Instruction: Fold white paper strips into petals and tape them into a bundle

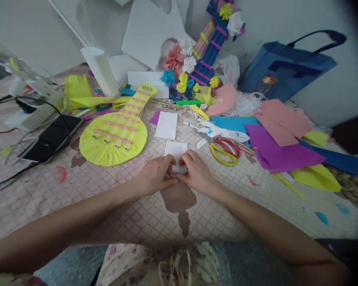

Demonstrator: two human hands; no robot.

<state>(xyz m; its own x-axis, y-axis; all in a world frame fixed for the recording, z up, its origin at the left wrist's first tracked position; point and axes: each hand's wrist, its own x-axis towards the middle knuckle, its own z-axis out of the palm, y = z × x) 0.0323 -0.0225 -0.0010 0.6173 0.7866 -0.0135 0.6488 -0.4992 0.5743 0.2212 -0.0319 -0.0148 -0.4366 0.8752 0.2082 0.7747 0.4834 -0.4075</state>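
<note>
A small white piece of paper lies flat at the middle of the table, its near edge between my hands. My left hand pinches that edge from the left, thumb and fingers together. From the right, my right hand pinches the same edge, its thumb close to the left thumb. The lower edge of the paper is partly hidden by my fingers. Just beyond it rests another white paper rectangle. Scissors with red and yellow handles lie to the right of my right hand.
A yellow paper lute lies at left, near a black phone and cables. Purple paper, pink paper and scraps cover the right side. Behind stand a blue paper instrument with paper flowers and a blue bag.
</note>
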